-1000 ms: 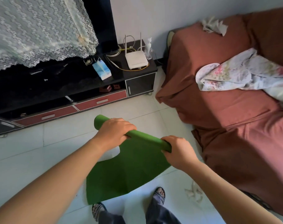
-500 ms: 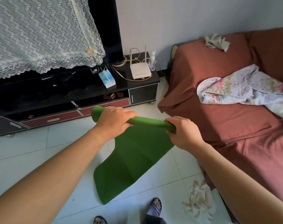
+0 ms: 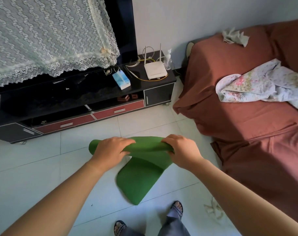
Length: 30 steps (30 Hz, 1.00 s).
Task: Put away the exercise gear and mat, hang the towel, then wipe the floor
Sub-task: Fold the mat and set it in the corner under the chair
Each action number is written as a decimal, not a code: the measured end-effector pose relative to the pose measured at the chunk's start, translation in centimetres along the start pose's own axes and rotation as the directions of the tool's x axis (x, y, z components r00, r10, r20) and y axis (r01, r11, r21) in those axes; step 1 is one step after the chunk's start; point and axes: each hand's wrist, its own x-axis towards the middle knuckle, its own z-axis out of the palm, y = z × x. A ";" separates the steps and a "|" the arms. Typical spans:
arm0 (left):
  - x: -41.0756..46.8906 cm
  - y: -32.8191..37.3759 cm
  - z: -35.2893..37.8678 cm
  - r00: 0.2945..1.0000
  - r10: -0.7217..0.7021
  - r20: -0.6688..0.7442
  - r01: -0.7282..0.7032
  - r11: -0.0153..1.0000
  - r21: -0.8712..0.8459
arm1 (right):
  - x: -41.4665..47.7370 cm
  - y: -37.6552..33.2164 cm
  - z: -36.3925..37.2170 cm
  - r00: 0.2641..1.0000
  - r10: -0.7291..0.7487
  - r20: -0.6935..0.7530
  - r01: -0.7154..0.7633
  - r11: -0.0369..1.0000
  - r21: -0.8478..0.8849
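Rolling mat, frame centre
Left hand (image 3: 110,152) and right hand (image 3: 182,150) grip mat (image 3: 138,178); loose tail shorter than before, rolling nearly done.

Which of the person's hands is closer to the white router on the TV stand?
Right. The right hand grips the green mat almost straight below the router; the left hand grips it further left.

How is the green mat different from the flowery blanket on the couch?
The green mat is one plain colour; the flowery blanket is pale with pink flowers. The mat is partly rolled and smooth; the blanket lies crumpled. The left hand and right hand hold the mat over the floor; nothing holds the blanket. Both bend easily.
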 end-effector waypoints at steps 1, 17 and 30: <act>-0.6 -0.9 0.6 0.999 0.004 0.035 -0.004 1.000 -0.006 | -0.2 -0.6 1.1 0.999 0.021 0.024 -0.021 1.000 0.010; -6.2 -8.4 13.5 0.952 0.085 0.296 -0.061 0.994 -0.087 | -6.9 -4.2 19.2 0.952 0.281 0.125 -0.298 0.942 0.154; -3.9 -3.6 12.3 0.973 0.218 0.073 -0.211 0.973 -0.091 | -8.8 -0.5 15.7 0.944 0.324 -0.065 -0.308 0.933 0.187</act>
